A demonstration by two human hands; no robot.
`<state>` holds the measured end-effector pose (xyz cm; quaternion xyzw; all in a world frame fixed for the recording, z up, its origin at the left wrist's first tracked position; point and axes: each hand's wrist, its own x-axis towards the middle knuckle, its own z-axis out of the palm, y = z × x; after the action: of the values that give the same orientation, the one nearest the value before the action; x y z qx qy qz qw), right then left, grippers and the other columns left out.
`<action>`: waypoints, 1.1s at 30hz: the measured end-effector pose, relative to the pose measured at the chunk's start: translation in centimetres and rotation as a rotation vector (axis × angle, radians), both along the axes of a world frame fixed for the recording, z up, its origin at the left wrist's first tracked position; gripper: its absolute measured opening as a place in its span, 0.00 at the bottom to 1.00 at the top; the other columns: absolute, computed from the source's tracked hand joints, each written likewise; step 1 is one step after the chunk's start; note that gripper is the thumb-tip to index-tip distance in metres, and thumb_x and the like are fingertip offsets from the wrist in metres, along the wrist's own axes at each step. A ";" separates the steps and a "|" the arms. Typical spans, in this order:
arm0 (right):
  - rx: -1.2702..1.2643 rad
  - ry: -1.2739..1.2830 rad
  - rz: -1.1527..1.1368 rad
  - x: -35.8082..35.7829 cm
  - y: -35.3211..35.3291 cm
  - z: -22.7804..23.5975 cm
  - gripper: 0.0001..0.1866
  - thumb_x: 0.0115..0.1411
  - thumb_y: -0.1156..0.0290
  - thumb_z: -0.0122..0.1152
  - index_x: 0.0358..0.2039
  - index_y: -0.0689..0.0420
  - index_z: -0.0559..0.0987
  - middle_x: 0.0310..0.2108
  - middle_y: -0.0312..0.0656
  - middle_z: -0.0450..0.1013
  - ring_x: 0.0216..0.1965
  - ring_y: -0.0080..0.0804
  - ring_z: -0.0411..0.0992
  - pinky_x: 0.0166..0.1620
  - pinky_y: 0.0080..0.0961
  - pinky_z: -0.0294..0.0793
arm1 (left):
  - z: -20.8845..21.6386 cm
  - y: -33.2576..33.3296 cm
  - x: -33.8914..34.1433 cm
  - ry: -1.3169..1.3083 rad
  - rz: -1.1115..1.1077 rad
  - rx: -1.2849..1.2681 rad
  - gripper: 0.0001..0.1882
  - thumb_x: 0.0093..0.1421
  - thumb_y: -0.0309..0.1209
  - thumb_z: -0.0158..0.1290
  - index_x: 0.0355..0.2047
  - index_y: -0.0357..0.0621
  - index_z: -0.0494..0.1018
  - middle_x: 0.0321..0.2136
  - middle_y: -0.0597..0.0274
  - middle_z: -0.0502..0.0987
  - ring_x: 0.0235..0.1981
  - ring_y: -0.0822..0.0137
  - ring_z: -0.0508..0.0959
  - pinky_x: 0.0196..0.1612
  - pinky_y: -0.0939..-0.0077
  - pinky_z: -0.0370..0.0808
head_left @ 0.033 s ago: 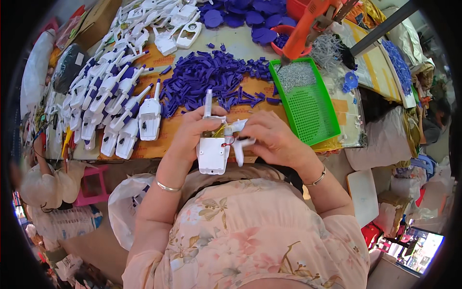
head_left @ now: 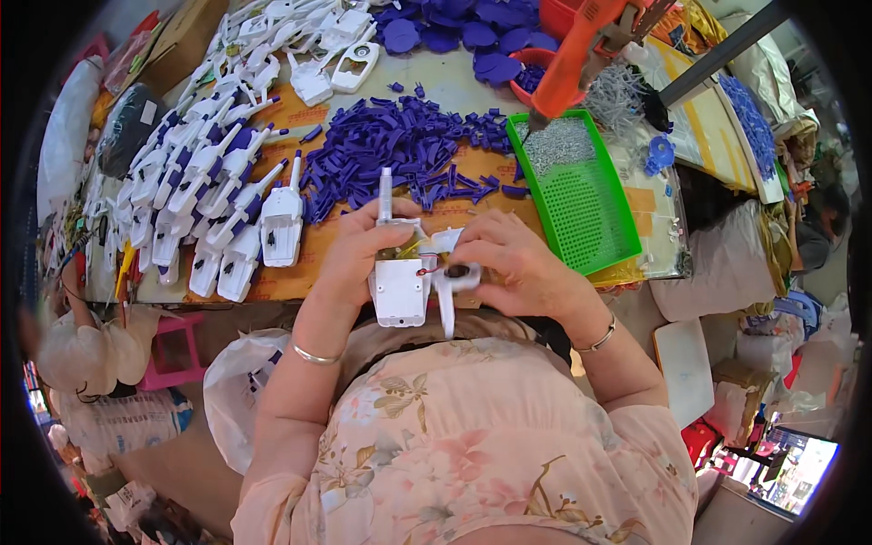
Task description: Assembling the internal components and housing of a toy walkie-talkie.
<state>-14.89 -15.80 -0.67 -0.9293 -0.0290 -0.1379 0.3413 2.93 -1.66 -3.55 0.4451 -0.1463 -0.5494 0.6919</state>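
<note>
"What was over on the left?"

"One pink stool [head_left: 173,350] stood at the lower left. Above it, white-and-purple units [head_left: 195,182] lay overlapping on the bench [head_left: 295,277]. Three showed clearest at the heap's lower right; the rest I couldn't count. Below them, left of my body, hung one white bag [head_left: 232,386]."

"And toward the middle?"

"One heap of purple pieces [head_left: 386,141], far too many to number, with a second heap, of purple discs [head_left: 400,34], at the top. Below the small pieces was my left hand [head_left: 350,254], one bangle [head_left: 316,357] on its wrist. Its thumb and fingers were closed around the upper part of one white housing [head_left: 401,300], just below the centre of the frame. One pale stem [head_left: 386,195] pointed up from it."

"What about your other hand?"

"My right hand [head_left: 522,263] was just right of the housing, fingers bent, pinching one white part [head_left: 447,313] with a dark round spot. I couldn't tell exactly where each fingertip touched. One red wire [head_left: 423,271] showed between the two pieces. That wrist wore one bangle [head_left: 598,339] as well."

"Anything further right?"

"One green tray [head_left: 581,213], slanted at upper right, with uncountable silvery bits [head_left: 559,145] at its far end. One orange power tool [head_left: 568,68] hung above that end, tip downward."
</note>
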 end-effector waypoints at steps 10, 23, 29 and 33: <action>-0.254 0.014 -0.424 3.0 -3.2 -2.2 0.06 0.49 0.80 0.52 0.30 0.61 0.74 0.28 0.46 0.71 0.34 0.44 0.70 0.32 0.35 0.70 | -2.1 0.4 -0.1 -0.034 0.054 0.067 0.17 0.52 0.19 0.51 0.44 0.36 0.68 0.28 0.53 0.77 0.29 0.61 0.80 0.30 0.69 0.80; -0.618 0.053 -0.503 3.5 -5.7 -2.7 0.05 0.48 0.75 0.57 0.28 0.57 0.74 0.27 0.44 0.70 0.35 0.44 0.68 0.37 0.38 0.68 | -1.2 0.6 -1.4 -0.046 -0.009 0.044 0.15 0.49 0.17 0.49 0.40 0.36 0.70 0.32 0.59 0.77 0.30 0.68 0.78 0.34 0.74 0.78; -0.128 -0.098 -0.487 3.0 -5.6 -2.1 0.09 0.46 0.77 0.60 0.30 0.62 0.74 0.28 0.47 0.70 0.29 0.45 0.69 0.33 0.35 0.68 | -1.5 0.2 -1.2 -0.078 -0.051 0.027 0.16 0.51 0.18 0.50 0.43 0.36 0.70 0.32 0.53 0.77 0.31 0.63 0.80 0.36 0.70 0.79; -0.085 -0.076 -0.492 3.5 -5.7 -1.7 0.10 0.45 0.75 0.63 0.28 0.62 0.73 0.24 0.44 0.68 0.23 0.38 0.68 0.27 0.30 0.67 | -2.1 -0.1 -1.4 -0.023 -0.005 0.019 0.16 0.52 0.18 0.49 0.43 0.36 0.70 0.32 0.53 0.77 0.32 0.63 0.79 0.36 0.70 0.79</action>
<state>-11.36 -21.48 -2.41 -0.9161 0.1797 -0.2503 0.2565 1.53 -1.73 -5.63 0.4575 -0.1500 -0.5475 0.6844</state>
